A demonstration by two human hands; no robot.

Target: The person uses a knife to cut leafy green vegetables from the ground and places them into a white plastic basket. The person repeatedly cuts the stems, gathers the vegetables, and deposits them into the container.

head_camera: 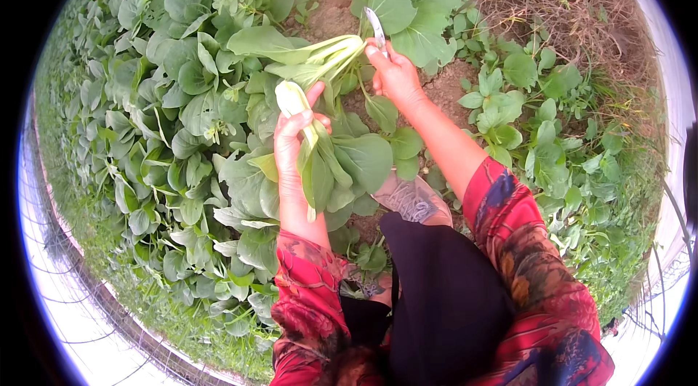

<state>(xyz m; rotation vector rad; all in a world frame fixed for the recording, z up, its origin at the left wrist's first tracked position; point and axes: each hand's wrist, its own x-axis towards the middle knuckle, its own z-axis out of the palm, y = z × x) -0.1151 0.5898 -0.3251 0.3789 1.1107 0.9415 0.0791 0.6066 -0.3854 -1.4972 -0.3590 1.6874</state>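
My left hand [289, 138] grips a bok choy [293, 97] around its stems. The pale base points up and away from me, while the green leaves hang down over my forearm. In my right hand [401, 76] is a small knife [375, 26] with a curved metal blade, its tip towards the far side. Another bok choy [327, 56] lies just left of that hand, its pale stem end close to my thumb; whether the thumb touches it I cannot tell. Broad green leaves [422, 10] spread beyond the blade.
Dense leafy greens [185, 86] fill the bed on my left. Smaller plants [501, 108] grow to the right, with dry grass [561, 4] behind them. My shoe [411, 198] stands on the soil among leaves. White sheeting [82, 326] runs along the lower left rim.
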